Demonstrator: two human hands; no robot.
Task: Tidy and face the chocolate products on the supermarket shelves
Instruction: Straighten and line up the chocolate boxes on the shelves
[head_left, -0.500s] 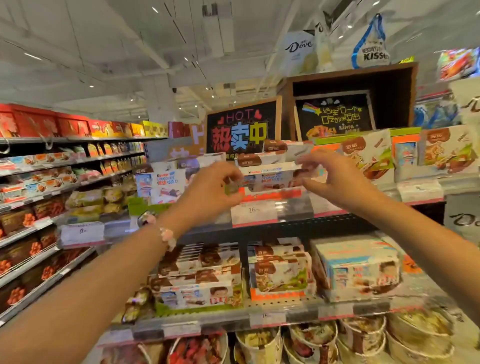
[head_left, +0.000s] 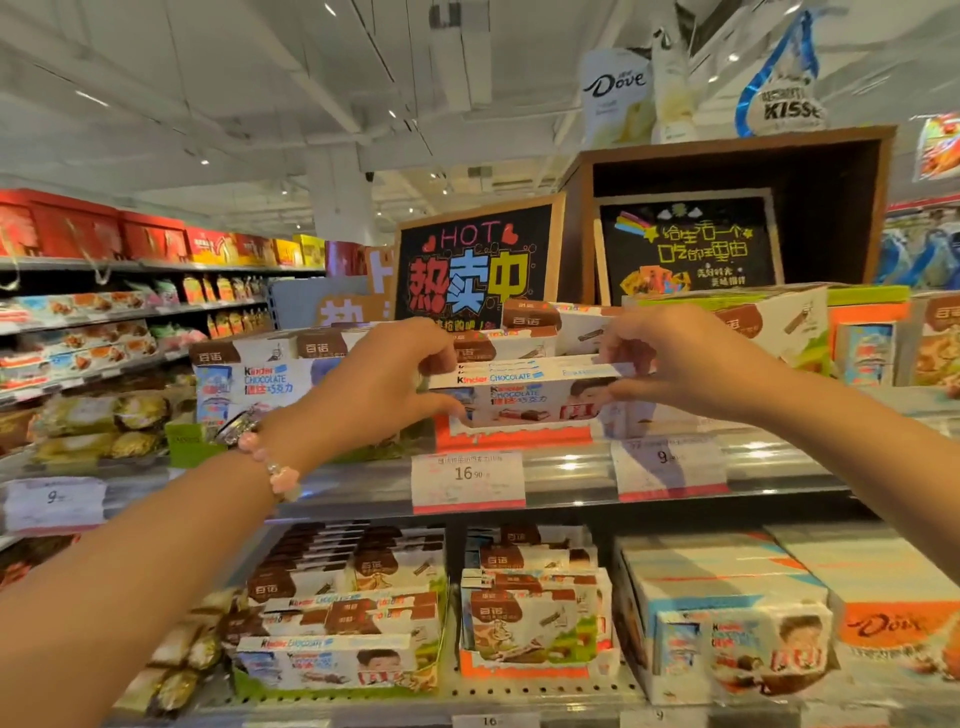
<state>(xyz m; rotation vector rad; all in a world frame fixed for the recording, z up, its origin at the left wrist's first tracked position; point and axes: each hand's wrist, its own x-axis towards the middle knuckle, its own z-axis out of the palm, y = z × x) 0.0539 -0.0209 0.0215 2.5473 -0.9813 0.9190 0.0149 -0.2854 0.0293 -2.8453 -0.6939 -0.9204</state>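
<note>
Left hand (head_left: 384, 384): fingers curled round left end of box (head_left: 524, 392); beaded bracelet (head_left: 275, 465) at wrist.
Right hand (head_left: 675, 364): thumb under, fingers over, pinching right end of box.
Box: Kinder Chocolate pack, held between both hands at upper shelf (head_left: 571, 467) front, just above orange tray (head_left: 514, 436); printed face toward camera.
Key relation: long axis runs left-right, parallel to shelf edge; one hand at each end, neither plainly nearer; tray slot directly below and behind, so likely move is down and back.
Price tags: "16.90" (head_left: 467, 480) under box; "9" (head_left: 667, 462) to right, remainder blurred.
Lower shelf (head_left: 545, 693): more Kinder packs, brown-labelled cartons, orange "Dove" pack (head_left: 888, 626).
Behind box: chalkboard (head_left: 478, 260) reading "HOT" with Chinese characters.
Top, far: "Dove" bag (head_left: 615, 93), "Kisses" bag (head_left: 787, 98).
</note>
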